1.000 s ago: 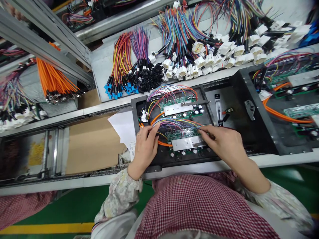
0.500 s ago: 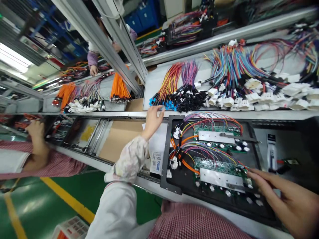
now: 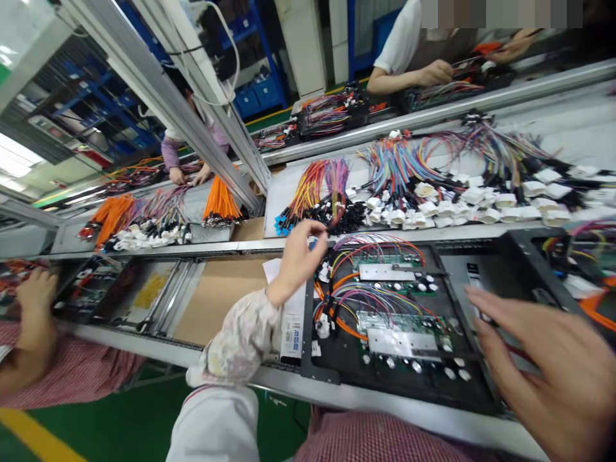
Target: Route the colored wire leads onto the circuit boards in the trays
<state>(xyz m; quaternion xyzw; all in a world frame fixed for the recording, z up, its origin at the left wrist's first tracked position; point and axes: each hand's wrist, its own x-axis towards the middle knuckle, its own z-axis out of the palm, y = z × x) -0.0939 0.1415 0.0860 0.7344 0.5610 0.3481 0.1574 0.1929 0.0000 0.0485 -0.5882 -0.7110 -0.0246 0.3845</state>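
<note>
My left hand (image 3: 301, 256) reaches to the front edge of the wire shelf. Its thumb and forefinger pinch a short wire lead (image 3: 339, 202) with reddish and yellow strands; a bit of blue shows at the fingers. My right hand (image 3: 543, 359), slightly blurred, hovers right of the black tray (image 3: 337, 369) with fingertips apart and nothing visible held. Two green circuit boards lie in this tray, the upper board (image 3: 380, 260) and the lower board (image 3: 389, 321), each with a metal bar, coloured wires and orange leads. Blue-tipped and black-tipped wire bundles (image 3: 312, 186) lie just beyond my left hand.
Wires with white connectors (image 3: 433, 208) fill the shelf to the right. Another black tray (image 3: 534, 263) stands on the line at right. A labelled white box (image 3: 291, 340) and cardboard (image 3: 216, 289) lie left of my tray. Co-workers' hands are at left and across the bench.
My left hand now pinches a wire lead lifted from the shelf bundles. My right hand has moved off the lower board's right end. The view has shifted, showing another tray and a person opposite.
</note>
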